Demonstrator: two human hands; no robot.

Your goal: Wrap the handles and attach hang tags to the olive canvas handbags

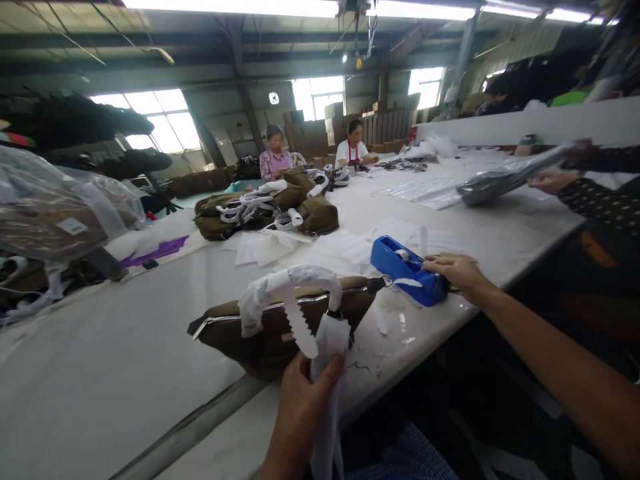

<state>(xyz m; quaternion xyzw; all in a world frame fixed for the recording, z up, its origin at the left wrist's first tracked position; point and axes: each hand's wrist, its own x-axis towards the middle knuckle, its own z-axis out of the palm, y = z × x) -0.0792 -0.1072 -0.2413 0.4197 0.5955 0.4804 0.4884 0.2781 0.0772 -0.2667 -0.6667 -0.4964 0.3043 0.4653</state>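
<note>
An olive-brown zippered handbag (265,327) stands on the table in front of me, its handle (290,277) wrapped in white foam. My left hand (313,393) is closed around white wrapping sheet (333,340) that hangs from the bag's near side. A white serrated strip (300,323) dangles in front of the bag. To the right sits a blue tape dispenser (395,267). My right hand (460,273) is at its cutting end, fingers pinched together; whatever tape they hold is too small to make out.
Several wrapped bags (315,217) are piled farther back, beside thin white sheets (270,247). At right, another person's hand (553,181) holds a dark plastic-covered item (493,183). Two people sit at the far end. A clear plastic-covered carton (75,220) is at left.
</note>
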